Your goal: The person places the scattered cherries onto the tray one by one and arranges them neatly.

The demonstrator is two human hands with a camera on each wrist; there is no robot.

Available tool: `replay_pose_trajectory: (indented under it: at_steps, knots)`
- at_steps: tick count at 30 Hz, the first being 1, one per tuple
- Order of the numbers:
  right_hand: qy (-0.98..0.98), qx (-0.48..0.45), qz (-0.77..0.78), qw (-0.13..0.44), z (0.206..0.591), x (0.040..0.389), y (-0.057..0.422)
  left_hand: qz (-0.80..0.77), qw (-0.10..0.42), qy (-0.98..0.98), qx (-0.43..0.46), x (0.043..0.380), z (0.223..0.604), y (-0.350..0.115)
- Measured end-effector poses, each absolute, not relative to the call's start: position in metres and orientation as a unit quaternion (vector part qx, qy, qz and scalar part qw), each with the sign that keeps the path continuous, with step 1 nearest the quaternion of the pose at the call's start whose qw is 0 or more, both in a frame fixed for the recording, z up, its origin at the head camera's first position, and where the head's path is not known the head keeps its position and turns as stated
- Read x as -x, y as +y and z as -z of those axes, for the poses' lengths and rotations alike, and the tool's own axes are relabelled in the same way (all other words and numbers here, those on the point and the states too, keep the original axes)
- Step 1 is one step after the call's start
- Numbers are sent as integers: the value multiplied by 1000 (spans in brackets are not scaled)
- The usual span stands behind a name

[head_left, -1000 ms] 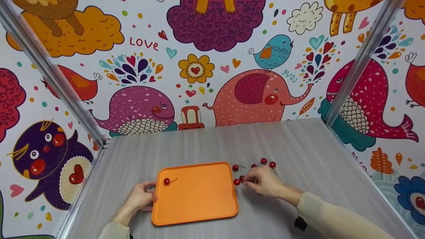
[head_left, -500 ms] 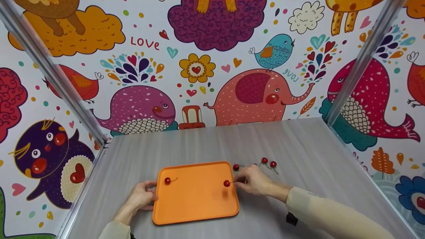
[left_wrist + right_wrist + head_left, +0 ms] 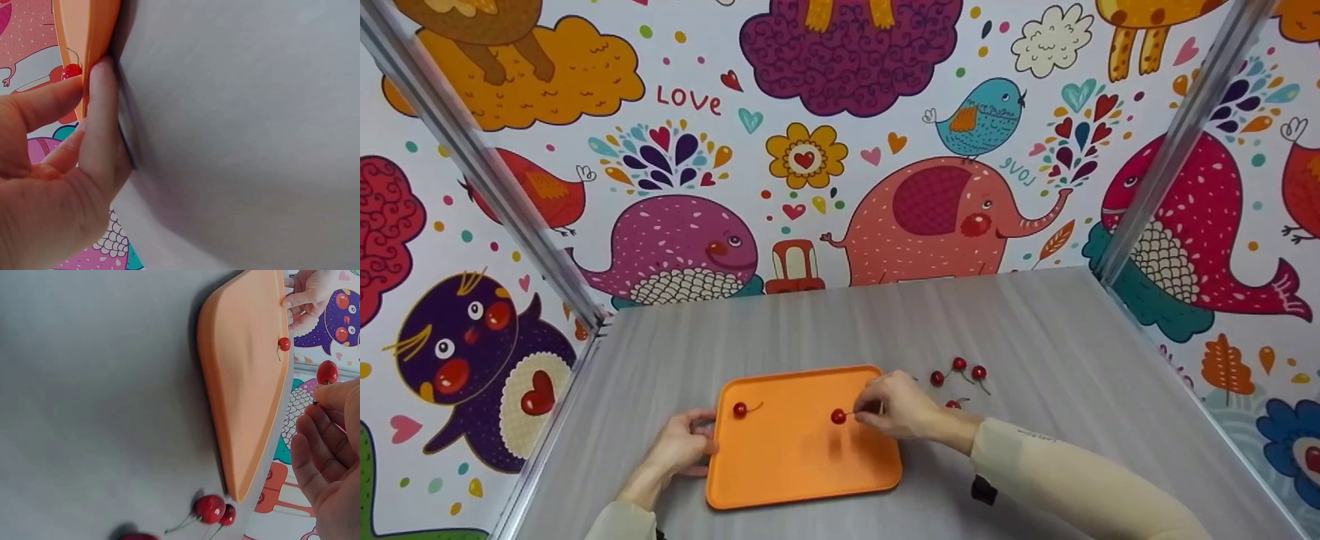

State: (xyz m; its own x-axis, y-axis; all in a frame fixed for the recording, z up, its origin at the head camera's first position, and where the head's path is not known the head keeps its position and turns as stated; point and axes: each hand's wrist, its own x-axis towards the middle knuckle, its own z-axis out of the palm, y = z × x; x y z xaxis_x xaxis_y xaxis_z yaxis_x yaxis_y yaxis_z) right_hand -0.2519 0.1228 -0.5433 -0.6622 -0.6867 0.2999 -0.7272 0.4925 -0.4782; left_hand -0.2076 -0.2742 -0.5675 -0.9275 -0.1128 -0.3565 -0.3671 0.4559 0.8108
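Observation:
An orange tray (image 3: 795, 465) lies on the table. My left hand (image 3: 679, 444) grips its left rim, thumb and fingers on either side of the edge in the left wrist view. One red cherry (image 3: 740, 409) with a stem rests inside the tray near that side. Over the tray's right part, my right hand (image 3: 904, 409) pinches the stem of another cherry (image 3: 838, 416), which hangs above the surface with its shadow below. The right wrist view shows this held cherry (image 3: 327, 372) between thumb and fingertips.
Several loose cherries (image 3: 959, 364) lie on the grey table (image 3: 1035, 322) right of the tray; one cherry (image 3: 953, 404) is partly hidden by my right arm. A wall (image 3: 697, 165) printed with cartoon animals stands behind, with metal posts (image 3: 1162, 150) at the corners.
My right hand took a cherry by its stem from the table beside the tray and has carried it left over the tray. The left hand stays at the tray's rim.

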Motion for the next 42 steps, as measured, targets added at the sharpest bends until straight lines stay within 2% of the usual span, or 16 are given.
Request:
replay_pose_trajectory:
  at_steps: [5, 11, 19, 28, 42]
  knots:
    - [-862, -414, -288, 46, 545, 253, 105, -502, 130, 843, 142, 208, 567, -274]
    - [-876, -402, -265, 31, 544, 254, 81, -506, 132, 840, 144, 208, 567, -274]
    - [-894, -371, -251, -17, 544, 251, 53, -504, 134, 841, 144, 208, 566, -274]
    - [-909, -345, -230, -39, 546, 253, 18, -496, 133, 847, 141, 209, 567, -275]
    - [-928, -323, -180, -42, 552, 250, -22, -510, 132, 839, 138, 208, 567, -274]
